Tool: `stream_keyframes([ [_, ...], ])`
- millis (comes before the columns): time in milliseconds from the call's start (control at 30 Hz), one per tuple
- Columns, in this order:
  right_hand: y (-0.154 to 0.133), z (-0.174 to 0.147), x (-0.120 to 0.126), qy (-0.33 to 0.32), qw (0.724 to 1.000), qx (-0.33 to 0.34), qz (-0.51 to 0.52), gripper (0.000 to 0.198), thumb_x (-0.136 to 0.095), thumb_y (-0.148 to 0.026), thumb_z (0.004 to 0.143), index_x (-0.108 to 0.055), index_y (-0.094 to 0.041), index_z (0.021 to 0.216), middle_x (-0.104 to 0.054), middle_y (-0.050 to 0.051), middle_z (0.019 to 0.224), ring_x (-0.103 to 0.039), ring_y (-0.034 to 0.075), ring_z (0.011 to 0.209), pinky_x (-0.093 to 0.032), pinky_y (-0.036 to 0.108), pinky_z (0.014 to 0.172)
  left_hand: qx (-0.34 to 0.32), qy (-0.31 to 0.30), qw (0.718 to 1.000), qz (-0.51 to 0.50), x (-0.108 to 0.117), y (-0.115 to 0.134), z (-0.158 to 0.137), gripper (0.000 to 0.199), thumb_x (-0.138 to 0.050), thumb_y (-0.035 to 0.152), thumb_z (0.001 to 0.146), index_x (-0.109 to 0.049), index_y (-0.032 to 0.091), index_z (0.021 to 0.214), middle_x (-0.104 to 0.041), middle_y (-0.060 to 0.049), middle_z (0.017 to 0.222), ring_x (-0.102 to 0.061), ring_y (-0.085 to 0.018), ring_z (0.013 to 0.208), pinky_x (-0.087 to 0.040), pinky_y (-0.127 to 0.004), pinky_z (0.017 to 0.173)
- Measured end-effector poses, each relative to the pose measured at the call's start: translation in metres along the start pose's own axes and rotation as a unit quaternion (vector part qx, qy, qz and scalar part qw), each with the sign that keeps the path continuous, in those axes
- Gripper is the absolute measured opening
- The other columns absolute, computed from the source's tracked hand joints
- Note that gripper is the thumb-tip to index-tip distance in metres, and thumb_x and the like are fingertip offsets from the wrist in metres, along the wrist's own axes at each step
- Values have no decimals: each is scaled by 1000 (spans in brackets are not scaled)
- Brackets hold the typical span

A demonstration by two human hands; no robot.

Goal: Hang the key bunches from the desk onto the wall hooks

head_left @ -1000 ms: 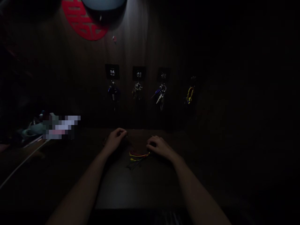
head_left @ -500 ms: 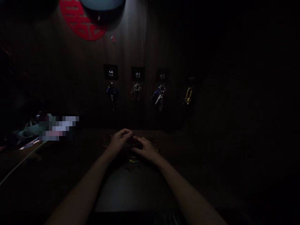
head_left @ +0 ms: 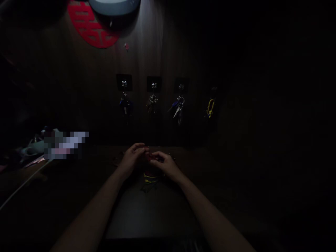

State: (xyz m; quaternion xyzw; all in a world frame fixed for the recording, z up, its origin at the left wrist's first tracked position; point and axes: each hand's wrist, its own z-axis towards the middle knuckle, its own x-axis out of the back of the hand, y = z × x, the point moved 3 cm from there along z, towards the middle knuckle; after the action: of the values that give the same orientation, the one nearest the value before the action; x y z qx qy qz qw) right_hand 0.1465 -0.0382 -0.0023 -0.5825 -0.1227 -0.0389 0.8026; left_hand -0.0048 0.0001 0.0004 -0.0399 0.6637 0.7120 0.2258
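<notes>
My left hand (head_left: 131, 157) and my right hand (head_left: 168, 165) meet over the dark tabletop, fingers bent and pinched close together. Between their fingertips shows a small reddish thing (head_left: 150, 156), too dim to name. Just below the hands lies a thin yellow cord (head_left: 149, 181) along with dark, stringy bits. A dark reddish-brown object (head_left: 117, 159) peeks out beside the left wrist, its shape lost in shadow. Near the right hand a few small shiny spots catch the light.
On the wall ahead hang several hooks with key bunches (head_left: 179, 105) and a yellow loop (head_left: 210, 107). A red paper cutout (head_left: 99, 38) sits above, partly behind a lamp-like round object (head_left: 115, 7). At left are cluttered items (head_left: 36, 147) and a white cable (head_left: 26, 182).
The right fingers have drawn back slightly and the hands have opened a small gap, so more of the reddish thing and the yellow cord shows. The view has tilted up a little.
</notes>
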Motion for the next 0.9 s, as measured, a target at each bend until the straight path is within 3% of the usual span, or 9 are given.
stream_keyframes([
  [200,-1,1,5,38,999,10,-7,19,-62,-37,71,-64,-18,74,-62,-3,70,-55,13,68,-42,24,65,-12,-8,999,46,-1,0,-1,37,-69,33,67,-56,17,98,-70,-5,92,-66,-16,79,-49,-29,73],
  [367,-1,3,14,67,992,-38,98,24,-67,-42,65,-63,-18,70,-57,-6,57,-50,8,51,-38,20,51,-22,-5,997,73,0,2,-3,36,-68,36,67,-58,18,97,-71,-5,88,-65,-17,82,-47,-29,77],
  [467,-5,3,21,99,973,-62,197,28,-71,-43,61,-62,-18,66,-59,-5,55,-52,7,48,-40,20,50,-24,11,997,72,2,2,-2,35,-68,35,67,-59,17,96,-70,-6,91,-65,-16,83,-47,-29,78],
  [633,-13,2,34,137,932,-50,332,28,-75,-39,59,-63,-18,72,-69,0,67,-64,11,61,-47,21,60,-15,41,992,115,5,-1,-1,34,-67,36,66,-59,17,92,-70,-6,91,-65,-17,79,-47,-31,78],
  [900,-9,-1,68,243,896,-29,370,20,-73,-30,65,-60,-17,73,-71,2,73,-68,15,70,-52,24,62,-59,21,965,256,12,-14,8,28,-58,39,67,-56,17,84,-68,-4,79,-64,-17,73,-47,-31,73],
])
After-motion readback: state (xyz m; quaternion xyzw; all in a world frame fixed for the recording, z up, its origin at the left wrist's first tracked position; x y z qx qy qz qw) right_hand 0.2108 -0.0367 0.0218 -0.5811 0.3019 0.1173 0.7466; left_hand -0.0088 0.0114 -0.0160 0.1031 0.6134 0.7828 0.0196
